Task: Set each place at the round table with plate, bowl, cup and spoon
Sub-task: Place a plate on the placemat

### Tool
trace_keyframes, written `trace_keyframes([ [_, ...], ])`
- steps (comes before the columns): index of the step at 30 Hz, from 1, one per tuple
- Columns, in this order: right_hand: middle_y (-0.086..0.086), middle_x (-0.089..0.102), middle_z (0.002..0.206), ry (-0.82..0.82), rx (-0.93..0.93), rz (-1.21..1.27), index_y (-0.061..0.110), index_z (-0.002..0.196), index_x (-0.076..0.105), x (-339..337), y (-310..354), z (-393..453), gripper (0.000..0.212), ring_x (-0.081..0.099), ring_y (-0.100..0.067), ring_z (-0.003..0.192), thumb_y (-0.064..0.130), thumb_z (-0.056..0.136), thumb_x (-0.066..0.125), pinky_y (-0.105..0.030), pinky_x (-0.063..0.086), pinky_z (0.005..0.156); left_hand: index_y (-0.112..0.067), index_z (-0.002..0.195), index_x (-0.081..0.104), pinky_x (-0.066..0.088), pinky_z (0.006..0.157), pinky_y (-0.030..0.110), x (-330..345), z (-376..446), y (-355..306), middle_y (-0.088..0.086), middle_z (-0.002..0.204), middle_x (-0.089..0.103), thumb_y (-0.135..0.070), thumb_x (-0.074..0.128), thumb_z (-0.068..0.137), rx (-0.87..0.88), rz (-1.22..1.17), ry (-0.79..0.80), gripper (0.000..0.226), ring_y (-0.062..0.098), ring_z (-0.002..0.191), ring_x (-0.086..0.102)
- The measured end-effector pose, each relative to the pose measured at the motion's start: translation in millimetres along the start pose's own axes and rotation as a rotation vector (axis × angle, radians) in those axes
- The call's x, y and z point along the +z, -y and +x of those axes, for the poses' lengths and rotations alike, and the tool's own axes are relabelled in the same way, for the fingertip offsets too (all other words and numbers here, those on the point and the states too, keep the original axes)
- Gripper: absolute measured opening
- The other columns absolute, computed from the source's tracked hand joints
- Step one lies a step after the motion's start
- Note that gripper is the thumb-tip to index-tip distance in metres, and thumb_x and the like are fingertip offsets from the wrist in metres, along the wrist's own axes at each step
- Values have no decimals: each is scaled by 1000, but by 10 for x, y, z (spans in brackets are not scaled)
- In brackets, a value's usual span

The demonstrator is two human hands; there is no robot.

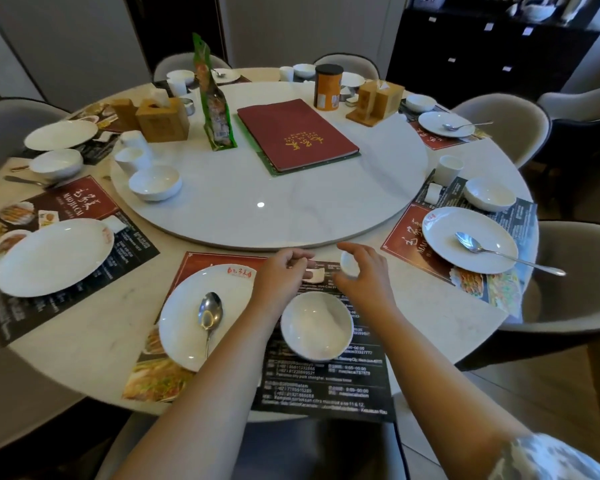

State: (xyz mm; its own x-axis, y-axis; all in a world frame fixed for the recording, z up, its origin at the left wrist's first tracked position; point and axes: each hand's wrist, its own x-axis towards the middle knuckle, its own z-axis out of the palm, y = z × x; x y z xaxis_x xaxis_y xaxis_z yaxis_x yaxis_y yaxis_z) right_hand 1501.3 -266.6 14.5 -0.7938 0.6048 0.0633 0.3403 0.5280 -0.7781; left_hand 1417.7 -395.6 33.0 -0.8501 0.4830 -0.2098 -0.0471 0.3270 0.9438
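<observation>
Your right hand point(362, 271) grips small white ceramic cup point(350, 265), left hand point(281, 271) pinching white rest point(314, 274): set cup upright just beyond round white bowl point(316, 325), w/o knocking it.

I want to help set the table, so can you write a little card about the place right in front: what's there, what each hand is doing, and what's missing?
plate: white plate on the placemat
spoon: spoon lies on the plate
bowl: empty bowl right of the plate
left hand: left hand touches a small white rest
right hand: right hand holds a white cup above the placemat
missing: the cup is not set down yet
</observation>
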Motion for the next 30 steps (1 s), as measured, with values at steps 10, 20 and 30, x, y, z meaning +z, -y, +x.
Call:
trace_keyframes([
  [10,6,55,120,-33,-25,126,29,112,62,1104,1136,-815,33,50,-15,115,14,83,66,-31,42,97,-20,101,68,53,75,26,-1720,-703,485,-2,94,73,-13,49,94,-4,-13,-94,21,10,82,69],
  [20,10,49,115,9,43,234,33,111,64,2215,2127,-1510,31,49,-15,116,12,88,59,-36,45,100,-23,97,66,51,79,32,-3271,-1199,1018,2,96,72,-12,46,95,-48,-11,-115,22,16,85,68],
  [30,4,51,126,146,28,181,30,114,64,2931,2629,-1630,30,47,-12,119,13,90,57,-33,38,105,-21,93,66,51,76,29,-4084,-1308,1343,7,96,71,-9,45,98,-93,-145,-220,24,17,80,66],
])
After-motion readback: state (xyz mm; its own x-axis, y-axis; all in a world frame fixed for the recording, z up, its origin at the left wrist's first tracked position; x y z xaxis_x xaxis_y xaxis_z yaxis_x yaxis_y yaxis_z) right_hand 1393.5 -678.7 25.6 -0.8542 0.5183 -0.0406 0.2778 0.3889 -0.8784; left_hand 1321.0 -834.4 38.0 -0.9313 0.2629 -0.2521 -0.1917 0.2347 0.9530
